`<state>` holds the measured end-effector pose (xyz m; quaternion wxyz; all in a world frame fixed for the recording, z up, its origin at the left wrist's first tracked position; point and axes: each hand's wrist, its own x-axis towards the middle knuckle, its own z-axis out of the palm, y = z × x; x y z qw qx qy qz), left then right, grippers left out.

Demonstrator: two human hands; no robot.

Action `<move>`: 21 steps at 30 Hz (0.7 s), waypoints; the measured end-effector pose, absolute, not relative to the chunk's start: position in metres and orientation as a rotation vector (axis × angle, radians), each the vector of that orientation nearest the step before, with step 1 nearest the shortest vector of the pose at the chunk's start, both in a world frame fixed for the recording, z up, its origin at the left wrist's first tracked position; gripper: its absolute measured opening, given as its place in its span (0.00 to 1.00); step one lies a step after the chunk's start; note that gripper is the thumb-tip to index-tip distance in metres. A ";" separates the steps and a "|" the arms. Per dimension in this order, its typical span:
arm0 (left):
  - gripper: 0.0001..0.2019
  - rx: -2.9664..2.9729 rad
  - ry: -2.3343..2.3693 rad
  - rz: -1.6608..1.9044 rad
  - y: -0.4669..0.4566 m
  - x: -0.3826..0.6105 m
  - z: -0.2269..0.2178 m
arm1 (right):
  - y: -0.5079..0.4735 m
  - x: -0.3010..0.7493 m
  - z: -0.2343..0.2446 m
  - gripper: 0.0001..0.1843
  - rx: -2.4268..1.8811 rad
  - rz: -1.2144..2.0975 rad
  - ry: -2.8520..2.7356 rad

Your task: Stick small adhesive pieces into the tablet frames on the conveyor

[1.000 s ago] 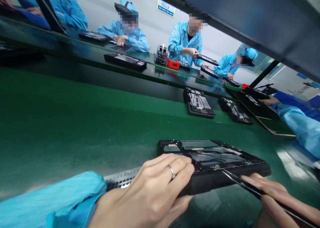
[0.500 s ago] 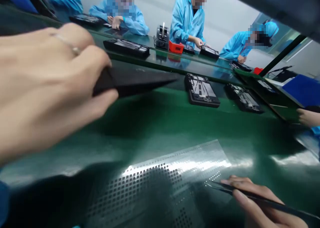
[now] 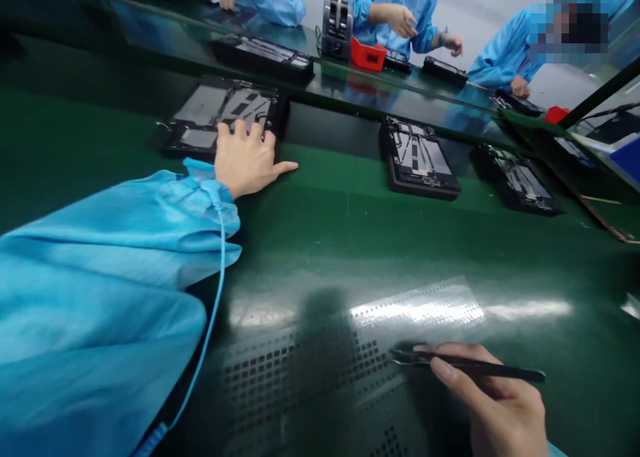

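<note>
My left hand (image 3: 246, 160) lies over the near edge of an opened tablet-like device (image 3: 203, 103) with silver and black parts inside. Its fingers are spread flat and the thumb points right, away from the device. In my right hand (image 3: 500, 397) is a pair of dark tweezers (image 3: 493, 367), held between thumb and fingers. The tweezers' tips are over a clear sheet (image 3: 415, 310) covered in rows of small dark squares. Part of that sheet is in shadow, and I cannot tell whether the tips touch it.
Two more opened devices in black holders, a middle one (image 3: 420, 160) and a right one (image 3: 520, 180), stand on the green table (image 3: 300, 243). Beyond a raised ledge are a tape dispenser (image 3: 337, 30), a red bin (image 3: 369, 55) and co-workers in blue smocks. A blue cord (image 3: 220, 270) hangs from my left wrist.
The black-held object that was close up in my left hand now rests farther back on the table, the hand flat on it. My right hand's tweezers moved slightly left over the sheet.
</note>
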<state>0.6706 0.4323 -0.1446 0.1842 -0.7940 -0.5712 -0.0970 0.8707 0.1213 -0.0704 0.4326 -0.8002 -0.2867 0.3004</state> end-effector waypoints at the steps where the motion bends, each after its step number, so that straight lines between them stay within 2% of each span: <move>1: 0.29 -2.297 -1.563 -0.355 0.425 0.673 -0.144 | 0.122 0.873 -0.071 0.10 -1.985 0.773 -0.710; 4: 0.24 -2.519 -1.280 -0.511 0.378 0.687 -0.134 | 0.122 0.881 -0.075 0.09 -1.956 0.813 -0.703; 8: 0.13 -2.957 -0.576 -0.654 0.277 0.708 -0.118 | 0.119 0.902 -0.078 0.08 -1.947 0.764 -0.844; 10: 0.16 -3.051 -0.351 -0.691 0.231 0.714 -0.113 | 0.117 0.912 -0.078 0.07 -1.928 0.759 -0.932; 14: 0.17 -3.080 -0.331 -0.644 0.187 0.722 -0.109 | 0.113 0.918 -0.075 0.06 -1.928 0.788 -0.788; 21: 0.23 -3.016 -0.343 -0.559 0.187 0.742 -0.105 | 0.109 0.942 -0.079 0.08 -1.866 0.857 -0.727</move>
